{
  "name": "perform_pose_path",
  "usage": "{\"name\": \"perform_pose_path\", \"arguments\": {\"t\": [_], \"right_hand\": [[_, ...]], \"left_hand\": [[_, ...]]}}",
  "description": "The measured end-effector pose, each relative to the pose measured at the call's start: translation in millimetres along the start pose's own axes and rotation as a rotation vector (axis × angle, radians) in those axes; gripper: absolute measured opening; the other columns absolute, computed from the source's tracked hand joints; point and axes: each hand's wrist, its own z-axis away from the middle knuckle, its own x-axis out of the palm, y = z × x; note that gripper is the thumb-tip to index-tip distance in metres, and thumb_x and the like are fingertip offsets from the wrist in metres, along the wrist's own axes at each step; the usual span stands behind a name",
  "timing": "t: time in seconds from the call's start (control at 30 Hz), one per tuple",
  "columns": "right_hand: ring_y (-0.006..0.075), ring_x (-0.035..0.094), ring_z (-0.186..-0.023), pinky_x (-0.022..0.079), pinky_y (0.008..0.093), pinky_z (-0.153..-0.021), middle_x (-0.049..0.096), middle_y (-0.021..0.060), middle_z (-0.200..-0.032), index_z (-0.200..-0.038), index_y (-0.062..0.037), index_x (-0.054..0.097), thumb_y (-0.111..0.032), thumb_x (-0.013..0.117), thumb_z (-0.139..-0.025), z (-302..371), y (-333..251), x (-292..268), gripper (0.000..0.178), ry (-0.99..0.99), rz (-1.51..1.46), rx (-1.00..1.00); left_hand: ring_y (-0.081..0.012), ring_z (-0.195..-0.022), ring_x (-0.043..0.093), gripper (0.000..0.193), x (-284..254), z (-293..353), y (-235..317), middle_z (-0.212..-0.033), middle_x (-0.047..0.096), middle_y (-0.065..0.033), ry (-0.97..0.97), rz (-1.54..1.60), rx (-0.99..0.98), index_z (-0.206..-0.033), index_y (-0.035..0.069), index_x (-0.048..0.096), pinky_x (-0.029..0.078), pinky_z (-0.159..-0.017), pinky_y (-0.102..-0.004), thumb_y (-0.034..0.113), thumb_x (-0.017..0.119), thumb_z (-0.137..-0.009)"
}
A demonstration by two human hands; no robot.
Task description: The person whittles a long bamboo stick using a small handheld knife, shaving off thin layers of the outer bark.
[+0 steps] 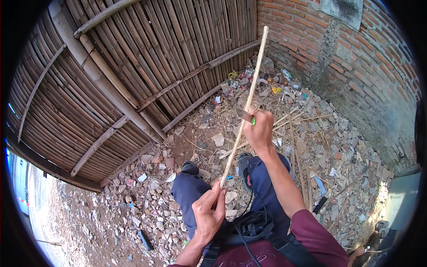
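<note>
A long, pale split-bamboo strip (255,71) slants up and away in front of me. Its near end is pinched between the thumb and fingers of my left hand (208,212), which is closed above my left knee. Farther up the strip, my right hand (259,133) is wrapped round a knife. The knife's dark blade (246,117) lies against the strip, and a bit of bright green shows beside my thumb. Thin curled shavings (253,108) stand by the blade. Most of the knife handle is hidden in my fist.
Stones and litter cover the ground (178,218). More pale strips (284,120) lie beyond my right knee. A bamboo-slat wall (155,49) rises at the left, a brick wall (356,62) at the right. A dark sheath-like object (319,205) lies at right; part of another person (356,256) shows lower right.
</note>
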Motion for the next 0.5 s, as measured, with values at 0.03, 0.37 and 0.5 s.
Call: {"name": "perform_pose_path", "arguments": {"t": [0.03, 0.37, 0.5], "right_hand": [[0.0415, 0.07, -0.068, 0.051, 0.0493, -0.06, 0.07, 0.0214, -0.076, -0.098, -0.003, 0.076, -0.003, 0.067, -0.08, -3.8, 2.3, 1.6, 0.02, 0.002, 0.0, 0.0], [0.0419, 0.067, -0.06, 0.047, 0.0474, -0.057, 0.068, 0.0238, -0.07, -0.104, -0.0042, 0.082, -0.006, 0.066, -0.092, -48.7, 36.0, 15.9, 0.021, 0.176, 0.118, 0.015], [0.0327, 0.071, -0.058, 0.05, 0.0439, -0.055, 0.073, 0.0194, -0.067, -0.107, -0.001, 0.083, -0.007, 0.071, -0.092, -55.1, 50.5, 22.3, 0.021, 0.163, 0.218, -0.031]], "left_hand": [[-0.0063, -0.057, 0.046, 0.037, -1.3, 1.7, 1.5, -0.068, 0.057, -0.0058, 0.0, -0.001, 0.002, -0.133, -0.005, 0.073, 0.037, -0.051, -0.0266, -0.008, 0.074, -0.096], [-0.0071, -0.059, 0.05, 0.034, -13.6, 16.4, 3.3, -0.071, 0.063, -0.0088, -0.015, -0.049, -0.031, -0.13, -0.007, 0.074, 0.04, -0.053, -0.0261, -0.007, 0.073, -0.096], [-0.0077, -0.06, 0.052, 0.032, -19.8, 22.0, 0.1, -0.073, 0.066, -0.0105, -0.029, -0.067, -0.104, -0.128, -0.008, 0.074, 0.042, -0.054, -0.0262, -0.007, 0.073, -0.096]]}}
